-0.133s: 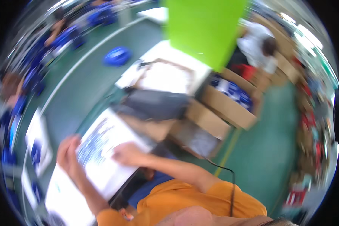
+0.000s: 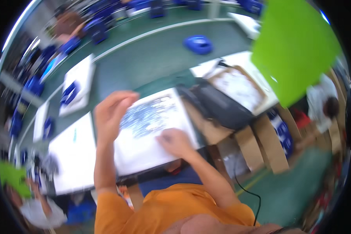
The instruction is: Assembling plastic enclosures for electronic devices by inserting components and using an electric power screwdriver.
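A heap of small shiny, silvery parts (image 2: 148, 117) is spread over a white board (image 2: 132, 158) on the bench in front of me; blur hides their kind. My left hand (image 2: 112, 113) is held up at the left edge of the heap, its fingers bent and drawn together toward the thumb. Whatever may be between them is too small to see. At the near right of the heap, my right hand (image 2: 176, 142) rests low over the board with curled fingers. Its grip is hidden.
Another white board (image 2: 76, 156) lies to the left. Right of the heap are a dark grey bag-like item (image 2: 222, 103) and a carton of white pieces (image 2: 257, 84). A blue object (image 2: 199, 44) sits on the green belt (image 2: 144, 62). Open cartons (image 2: 271, 146) and a co-worker (image 2: 323, 103) are farther right.
The whole view has swung, so the bench and cartons sit farther right and turned in the picture. Both hands stay by the heap of shiny parts.
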### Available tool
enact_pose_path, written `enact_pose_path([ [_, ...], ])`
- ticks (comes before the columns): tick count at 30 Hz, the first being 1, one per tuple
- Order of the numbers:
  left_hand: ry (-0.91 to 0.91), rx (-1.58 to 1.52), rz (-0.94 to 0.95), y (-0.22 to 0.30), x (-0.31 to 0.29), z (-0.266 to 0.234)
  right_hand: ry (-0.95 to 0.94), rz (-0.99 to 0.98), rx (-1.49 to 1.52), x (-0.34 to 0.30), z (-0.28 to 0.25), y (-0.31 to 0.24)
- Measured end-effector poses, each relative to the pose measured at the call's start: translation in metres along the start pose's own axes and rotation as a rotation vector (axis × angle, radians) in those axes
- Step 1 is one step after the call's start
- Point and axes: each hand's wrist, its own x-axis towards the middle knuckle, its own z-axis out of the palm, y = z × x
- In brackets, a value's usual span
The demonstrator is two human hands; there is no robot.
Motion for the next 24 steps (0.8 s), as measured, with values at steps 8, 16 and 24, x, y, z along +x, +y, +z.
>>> enact_pose_path([
  [8,-0.088,0.764,-0.339,-0.081,-0.100,-0.128,-0.078,-0.026,-0.028,-0.036,-0.014,-0.015],
  [16,0.338,1.220,-0.457,-0.242,-0.122,-0.300,-0.093,-0.027,0.006,-0.037,-0.018,-0.014],
  [24,0.281,1.645,-0.241,-0.307,-0.059,-0.298,-0.113,0.092,-0.001,-0.041,-0.021,-0.016],
])
